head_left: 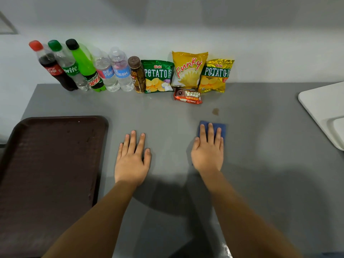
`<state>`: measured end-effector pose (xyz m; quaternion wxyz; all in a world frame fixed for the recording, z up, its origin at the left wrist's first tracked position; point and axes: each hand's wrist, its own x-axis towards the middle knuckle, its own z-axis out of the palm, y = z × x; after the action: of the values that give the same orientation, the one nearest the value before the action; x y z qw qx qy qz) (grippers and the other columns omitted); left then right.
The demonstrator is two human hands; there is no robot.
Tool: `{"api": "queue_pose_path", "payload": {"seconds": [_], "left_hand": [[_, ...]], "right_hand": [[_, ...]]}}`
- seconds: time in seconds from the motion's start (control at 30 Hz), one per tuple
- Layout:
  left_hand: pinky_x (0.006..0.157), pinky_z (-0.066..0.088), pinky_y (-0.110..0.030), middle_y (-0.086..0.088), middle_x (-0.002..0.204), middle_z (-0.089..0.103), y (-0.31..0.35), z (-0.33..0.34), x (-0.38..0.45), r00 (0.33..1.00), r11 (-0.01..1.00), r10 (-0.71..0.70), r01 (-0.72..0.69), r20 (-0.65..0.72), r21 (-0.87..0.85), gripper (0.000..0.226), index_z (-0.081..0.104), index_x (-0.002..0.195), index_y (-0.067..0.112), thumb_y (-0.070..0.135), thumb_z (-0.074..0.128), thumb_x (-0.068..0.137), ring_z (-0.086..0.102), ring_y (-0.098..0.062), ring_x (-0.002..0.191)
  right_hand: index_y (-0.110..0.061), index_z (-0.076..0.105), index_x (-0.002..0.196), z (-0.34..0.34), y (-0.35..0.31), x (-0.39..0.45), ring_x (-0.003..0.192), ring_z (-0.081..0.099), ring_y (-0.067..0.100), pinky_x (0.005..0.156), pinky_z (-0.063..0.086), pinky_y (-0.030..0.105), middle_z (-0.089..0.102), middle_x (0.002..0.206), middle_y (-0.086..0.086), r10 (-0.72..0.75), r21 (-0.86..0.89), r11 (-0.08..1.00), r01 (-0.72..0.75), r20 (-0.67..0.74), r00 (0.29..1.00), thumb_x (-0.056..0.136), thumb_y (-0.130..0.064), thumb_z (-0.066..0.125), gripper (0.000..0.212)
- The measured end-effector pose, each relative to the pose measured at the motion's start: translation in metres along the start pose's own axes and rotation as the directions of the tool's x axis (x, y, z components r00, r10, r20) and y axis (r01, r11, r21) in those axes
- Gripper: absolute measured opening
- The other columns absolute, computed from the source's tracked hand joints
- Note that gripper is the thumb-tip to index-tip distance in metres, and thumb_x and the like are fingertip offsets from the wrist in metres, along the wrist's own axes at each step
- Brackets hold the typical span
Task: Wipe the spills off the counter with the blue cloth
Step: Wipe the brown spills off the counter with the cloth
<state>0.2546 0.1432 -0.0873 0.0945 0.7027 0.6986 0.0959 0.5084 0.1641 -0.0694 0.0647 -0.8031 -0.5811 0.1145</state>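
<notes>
A folded blue cloth (222, 127) lies flat on the grey counter (260, 146). My right hand (208, 151) rests palm down on top of it, fingers stretched out and covering most of it. A small brown spill (216, 111) marks the counter just beyond the cloth, apart from it. My left hand (132, 157) lies flat on the bare counter to the left, fingers spread, holding nothing.
A dark brown tray (52, 164) fills the left side. Several drink bottles (83, 71) and snack bags (188, 69) line the back wall, with a red Fudgee Barr pack (187, 96) in front. A white board (323, 108) sits at the right edge.
</notes>
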Motion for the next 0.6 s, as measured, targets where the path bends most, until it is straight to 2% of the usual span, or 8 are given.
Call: {"api": "queue_pose_path", "payload": {"seconds": [0.1, 0.3, 0.47, 0.6], "left_hand": [[0.128, -0.002, -0.036, 0.001, 0.172, 0.007, -0.001, 0.0, -0.001, 1.0, 1.0, 0.01, -0.01, 0.0, -0.014, 0.062, 0.015, 0.164, 0.035, 0.052, 0.025, 0.105, -0.001, -0.018, 0.159], [0.125, -0.012, -0.027, 0.004, 0.172, 0.004, -0.003, 0.002, 0.0, 1.0, 1.0, 0.008, -0.008, -0.011, -0.002, 0.062, 0.011, 0.164, 0.037, 0.053, 0.023, 0.106, -0.003, -0.015, 0.159], [0.127, -0.005, -0.032, 0.003, 0.172, 0.007, -0.002, 0.001, 0.0, 1.0, 1.0, 0.008, -0.008, -0.011, -0.01, 0.062, 0.015, 0.164, 0.035, 0.052, 0.026, 0.105, 0.0, -0.017, 0.159], [0.128, 0.002, -0.038, 0.0, 0.172, 0.01, 0.0, 0.0, 0.0, 1.0, 1.0, 0.006, -0.006, -0.014, -0.01, 0.062, 0.019, 0.163, 0.033, 0.05, 0.026, 0.104, 0.003, -0.019, 0.159]], "right_hand": [[-0.03, 0.009, 0.163, -0.006, 0.001, 0.043, 0.159, -0.003, 0.028, 0.129, 0.002, 0.043, 0.005, 0.173, -0.002, -0.039, -0.002, 0.999, 0.039, 0.024, 0.999, 0.107, -0.042, 0.017, 0.058], [-0.032, 0.009, 0.163, -0.016, 0.023, 0.099, 0.159, -0.003, 0.027, 0.128, 0.0, 0.043, 0.004, 0.173, -0.002, 0.013, 0.012, 1.0, -0.014, 0.017, 1.0, 0.106, -0.044, 0.015, 0.058], [-0.033, 0.009, 0.163, -0.024, 0.051, 0.089, 0.159, -0.006, 0.026, 0.128, -0.004, 0.042, 0.001, 0.173, -0.003, 0.097, 0.038, 0.994, -0.098, 0.009, 0.995, 0.107, -0.045, 0.015, 0.058], [-0.031, 0.008, 0.164, -0.025, 0.058, 0.046, 0.159, -0.005, 0.026, 0.129, -0.001, 0.044, 0.0, 0.173, -0.003, 0.158, 0.067, 0.985, -0.158, -0.005, 0.987, 0.108, -0.041, 0.019, 0.058]]}}
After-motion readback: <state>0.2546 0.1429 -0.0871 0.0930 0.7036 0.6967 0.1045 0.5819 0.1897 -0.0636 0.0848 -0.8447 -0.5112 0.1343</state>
